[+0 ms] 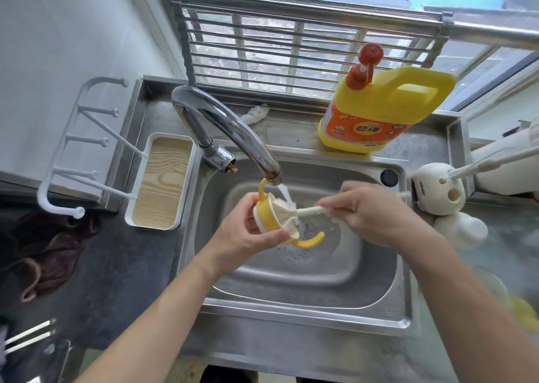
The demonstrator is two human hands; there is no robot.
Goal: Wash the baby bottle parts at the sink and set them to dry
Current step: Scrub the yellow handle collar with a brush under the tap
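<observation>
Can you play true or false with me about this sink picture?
1. Water is running from the tap. True.
2. The right hand holds a sponge. False: it holds a brush.
3. The left hand holds the yellow part under the tap. True.
4. The soap bottle lies down inside the sink. False: it stands upright on the ledge behind the sink.
</observation>
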